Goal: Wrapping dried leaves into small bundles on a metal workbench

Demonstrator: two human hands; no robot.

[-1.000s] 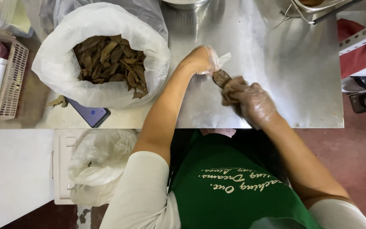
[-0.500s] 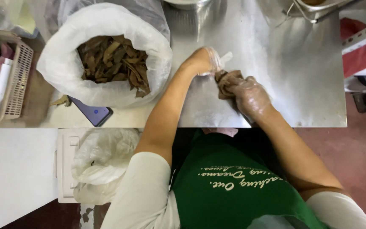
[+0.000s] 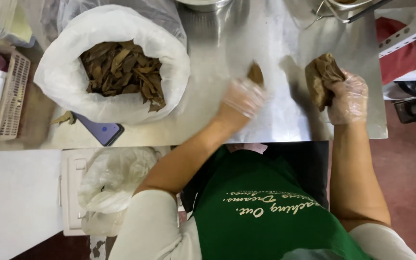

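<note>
A big white plastic sack (image 3: pixel 61 72) full of dry brown leaves sits open on the metal table, at the left. A dark phone (image 3: pixel 104 132) with a blank screen lies just below it.

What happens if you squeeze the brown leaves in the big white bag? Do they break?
The brown leaves look dry and curled, so they would probably crackle and crumble if squeezed hard. They seem light, heaped loosely in the white bag. The bunch of leaves in the gloved right hand stays bent, so likely a bit bendy.
</note>
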